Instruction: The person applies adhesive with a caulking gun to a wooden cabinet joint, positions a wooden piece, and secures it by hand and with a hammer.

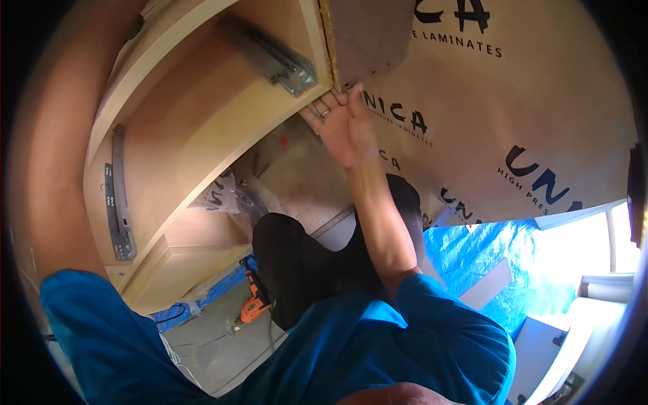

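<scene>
I noted the right hand (pixel 345 128) raised overhead, fingers extended and pressed flat on the door (pixel 472 115) near its hinge edge (pixel 329 40), gripping nothing. That edge ran lengthwise just left of the fingertips, against the cabinet (pixel 202 121). Left hand unseen.

Grey floor (pixel 202 344) carries an orange drill (pixel 255 300); beside the drill a blue tarp (pixel 486 260), with probably a flat board (pixel 487 283) on it.
</scene>
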Demonstrator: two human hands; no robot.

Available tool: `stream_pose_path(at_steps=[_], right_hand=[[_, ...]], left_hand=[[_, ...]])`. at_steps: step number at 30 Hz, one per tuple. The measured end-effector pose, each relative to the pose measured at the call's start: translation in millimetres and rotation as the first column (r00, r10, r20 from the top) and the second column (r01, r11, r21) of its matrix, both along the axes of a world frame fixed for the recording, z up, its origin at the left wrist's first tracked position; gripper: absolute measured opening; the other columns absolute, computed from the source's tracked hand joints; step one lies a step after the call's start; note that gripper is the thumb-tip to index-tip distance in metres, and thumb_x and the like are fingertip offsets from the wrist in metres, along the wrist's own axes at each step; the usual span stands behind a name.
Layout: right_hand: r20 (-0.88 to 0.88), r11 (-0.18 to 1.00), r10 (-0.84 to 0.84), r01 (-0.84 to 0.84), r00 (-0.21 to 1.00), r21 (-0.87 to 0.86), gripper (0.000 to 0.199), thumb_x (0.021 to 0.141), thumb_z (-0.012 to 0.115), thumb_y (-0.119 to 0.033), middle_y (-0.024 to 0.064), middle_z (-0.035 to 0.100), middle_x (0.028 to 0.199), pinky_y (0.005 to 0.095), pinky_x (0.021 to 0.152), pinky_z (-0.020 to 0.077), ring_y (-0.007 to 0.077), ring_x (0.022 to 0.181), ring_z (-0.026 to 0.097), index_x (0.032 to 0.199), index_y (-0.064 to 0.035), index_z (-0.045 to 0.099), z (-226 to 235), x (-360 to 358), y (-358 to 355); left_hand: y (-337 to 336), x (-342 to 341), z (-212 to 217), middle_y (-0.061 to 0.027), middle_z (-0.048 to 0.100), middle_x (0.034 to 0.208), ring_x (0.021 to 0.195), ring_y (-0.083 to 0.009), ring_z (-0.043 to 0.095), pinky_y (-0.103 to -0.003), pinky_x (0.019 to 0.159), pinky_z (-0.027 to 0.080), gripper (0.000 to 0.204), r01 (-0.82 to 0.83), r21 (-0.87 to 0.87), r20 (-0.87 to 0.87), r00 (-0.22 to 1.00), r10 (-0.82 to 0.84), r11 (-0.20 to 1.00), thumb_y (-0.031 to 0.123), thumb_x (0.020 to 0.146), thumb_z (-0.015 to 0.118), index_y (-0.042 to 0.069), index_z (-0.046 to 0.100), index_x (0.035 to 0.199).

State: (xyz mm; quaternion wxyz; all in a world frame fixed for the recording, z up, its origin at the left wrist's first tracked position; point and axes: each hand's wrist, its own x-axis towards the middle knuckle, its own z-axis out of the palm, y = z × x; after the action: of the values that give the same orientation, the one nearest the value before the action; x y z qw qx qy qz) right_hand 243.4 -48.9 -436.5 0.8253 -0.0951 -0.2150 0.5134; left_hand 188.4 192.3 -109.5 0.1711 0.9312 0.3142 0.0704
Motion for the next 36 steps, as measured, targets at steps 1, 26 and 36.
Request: stream_pose_path(at_steps=[1, 26, 36], right_hand=[[0.011, 1.000, 0.005, -0.005, 1.000, 0.003, 0.071, 0.108, 0.024, -0.055, 0.0183, 0.036, 0.158, 0.0536, 0.121, 0.0242, 0.0336, 0.147, 0.033, 0.152, 0.0011, 0.032, 2, -1, -1], [-0.054, 0.993, 0.067, -0.071, 0.996, -0.090, 0.051, 0.105, 0.048, -0.043, 0.0136, 0.050, 0.147, 0.0483, 0.119, 0.0331, 0.0296, 0.140, 0.042, 0.139, -0.0061, 0.049, -6, 6, -7], [-0.067, 0.990, 0.060, -0.068, 0.996, -0.125, 0.054, 0.110, 0.038, -0.041, 0.0178, 0.047, 0.148, 0.0487, 0.118, 0.0361, 0.0314, 0.141, 0.042, 0.146, -0.0003, 0.038, 11, 7, -7]], left_hand=[[3, 0, -1, -0.0014, 0.049, 0.073, 0.065, -0.0132, 0.043, -0.033, 0.058, 0.036, 0.016, -0.005, 0.003, 0.011, 1.000, 0.005, 1.000, 0.021, 0.096, 0.061, 0.006, 0.063, 0.094], [11, 1, -9, -0.0240, 0.071, 0.096, 0.095, -0.0415, 0.068, -0.048, 0.084, 0.053, 0.025, 0.365, 0.623, -0.279, 0.930, -0.240, 0.691, 0.011, 0.083, 0.057, -0.004, 0.072, 0.097], [-10, 8, -3, -0.0271, 0.066, 0.121, 0.108, -0.0419, 0.066, -0.048, 0.090, 0.053, 0.032, 0.248, 0.601, -0.385, 0.923, 0.004, 0.759, 0.006, 0.088, 0.053, -0.004, 0.066, 0.115]])
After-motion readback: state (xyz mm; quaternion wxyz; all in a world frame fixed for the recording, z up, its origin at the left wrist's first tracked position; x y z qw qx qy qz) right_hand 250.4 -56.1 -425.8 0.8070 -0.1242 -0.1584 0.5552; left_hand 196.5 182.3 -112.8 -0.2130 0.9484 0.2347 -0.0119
